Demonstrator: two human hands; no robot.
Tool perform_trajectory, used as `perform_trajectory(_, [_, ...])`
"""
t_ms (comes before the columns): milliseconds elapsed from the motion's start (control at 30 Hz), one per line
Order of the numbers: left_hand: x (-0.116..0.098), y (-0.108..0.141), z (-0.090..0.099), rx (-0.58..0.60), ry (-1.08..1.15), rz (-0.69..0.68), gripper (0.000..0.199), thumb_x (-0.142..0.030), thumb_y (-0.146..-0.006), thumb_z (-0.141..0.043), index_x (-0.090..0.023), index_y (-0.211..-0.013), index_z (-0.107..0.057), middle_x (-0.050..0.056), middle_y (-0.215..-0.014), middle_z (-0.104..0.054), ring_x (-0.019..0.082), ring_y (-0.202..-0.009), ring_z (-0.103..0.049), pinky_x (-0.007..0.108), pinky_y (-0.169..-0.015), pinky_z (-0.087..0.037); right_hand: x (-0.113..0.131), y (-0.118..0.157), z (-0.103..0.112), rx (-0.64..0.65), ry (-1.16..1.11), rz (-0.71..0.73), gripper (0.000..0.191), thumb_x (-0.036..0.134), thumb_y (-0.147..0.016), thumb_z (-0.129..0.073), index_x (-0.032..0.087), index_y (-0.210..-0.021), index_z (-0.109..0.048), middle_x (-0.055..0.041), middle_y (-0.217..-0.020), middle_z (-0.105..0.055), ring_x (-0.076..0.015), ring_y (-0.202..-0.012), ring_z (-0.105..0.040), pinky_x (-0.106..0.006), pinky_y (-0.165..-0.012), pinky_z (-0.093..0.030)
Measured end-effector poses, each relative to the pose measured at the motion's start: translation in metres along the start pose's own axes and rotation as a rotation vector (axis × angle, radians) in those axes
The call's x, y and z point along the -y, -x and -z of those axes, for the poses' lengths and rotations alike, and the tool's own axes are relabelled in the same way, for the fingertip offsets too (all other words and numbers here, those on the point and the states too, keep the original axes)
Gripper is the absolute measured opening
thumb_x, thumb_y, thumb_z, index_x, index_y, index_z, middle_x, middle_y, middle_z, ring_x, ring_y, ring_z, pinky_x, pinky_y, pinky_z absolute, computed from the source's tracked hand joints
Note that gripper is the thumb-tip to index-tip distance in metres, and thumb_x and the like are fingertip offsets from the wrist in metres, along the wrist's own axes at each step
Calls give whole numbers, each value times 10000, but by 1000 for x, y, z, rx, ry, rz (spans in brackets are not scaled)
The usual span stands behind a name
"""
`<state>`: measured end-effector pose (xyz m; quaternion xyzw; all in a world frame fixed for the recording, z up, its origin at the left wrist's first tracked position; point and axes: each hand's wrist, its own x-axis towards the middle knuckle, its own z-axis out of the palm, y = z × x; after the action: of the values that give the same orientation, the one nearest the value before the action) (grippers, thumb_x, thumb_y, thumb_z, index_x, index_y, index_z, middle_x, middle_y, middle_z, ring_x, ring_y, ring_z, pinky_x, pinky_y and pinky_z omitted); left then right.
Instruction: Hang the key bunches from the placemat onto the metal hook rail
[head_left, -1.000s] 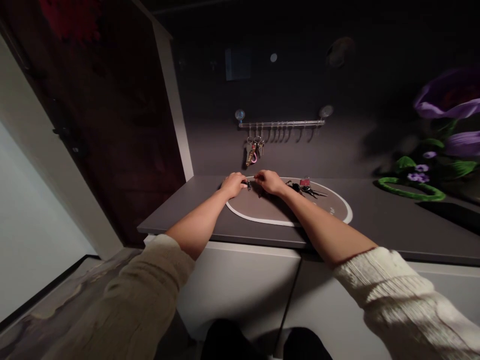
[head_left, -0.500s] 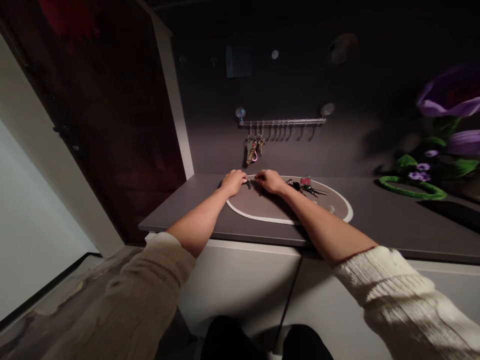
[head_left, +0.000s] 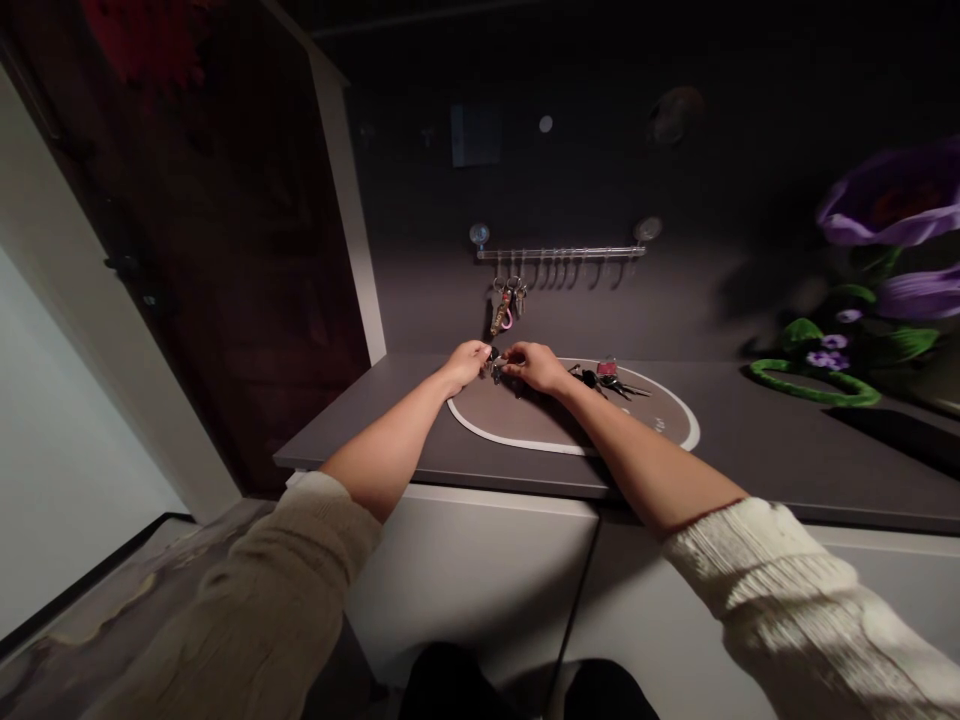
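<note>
Over the left part of the oval mat (head_left: 517,442), my left hand (head_left: 466,366) is closed on a small bunch of keys (head_left: 496,372), with a dark piece near its fingertips. My right hand (head_left: 532,366) meets it from the other side, thumb and fingers pinched at the same bunch. The fingers hide part of the keys. Right of my right wrist, more keys (head_left: 619,385) lie on the mat with a red tag (head_left: 606,368). Above my hands, other keys (head_left: 519,298) and a keychain with a pink loop (head_left: 501,314) hang from a clear hook rail (head_left: 562,253).
The grey countertop (head_left: 352,415) runs along a dark wall, with white cabinet doors (head_left: 480,580) below. Purple flowers (head_left: 892,220) with a green ring-shaped base (head_left: 814,385) stand at the right. A dark door (head_left: 195,260) is at the left.
My right hand has moved left to the keys by my left hand, and its fingers now pinch at them. The bunch shows more between both hands. The view has shifted slightly.
</note>
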<state>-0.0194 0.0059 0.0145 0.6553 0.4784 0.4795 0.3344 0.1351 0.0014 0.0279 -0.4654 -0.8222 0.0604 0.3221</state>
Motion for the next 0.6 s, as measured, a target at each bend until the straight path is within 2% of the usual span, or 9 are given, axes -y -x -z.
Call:
perform_trajectory(133, [-4, 4, 1, 145, 269, 124, 207, -198, -842, -412, -117, -687, -522, -3, -582, -519, 59, -495, -458, 193, -513, -322, 1, 0, 1, -41, -85, 34, 248, 200, -650, -659, 158, -892, -623, -31, -809, -659, -119, -705, -575, -212, -656, -403])
perform_trajectory(200, [-5, 6, 2, 181, 360, 152, 202, -190, -839, -424, -113, -684, -528, 5, -580, -530, 60, -496, -467, 196, -513, -322, 2, 0, 1, -53, -114, 46, 238, 191, -644, -659, 158, -877, -618, -25, -794, -656, -117, -695, -574, -215, -655, -403])
perform_trajectory(600, [-2, 4, 4, 184, 463, 176, 175, -183, -809, -488, -105, -663, -546, 6, -543, -529, 65, -469, -457, 205, -505, -323, 1, -2, 3, -107, -86, 83, 166, 227, -661, -656, 158, -811, -640, -25, -776, -661, -124, -694, -565, -219, -650, -389])
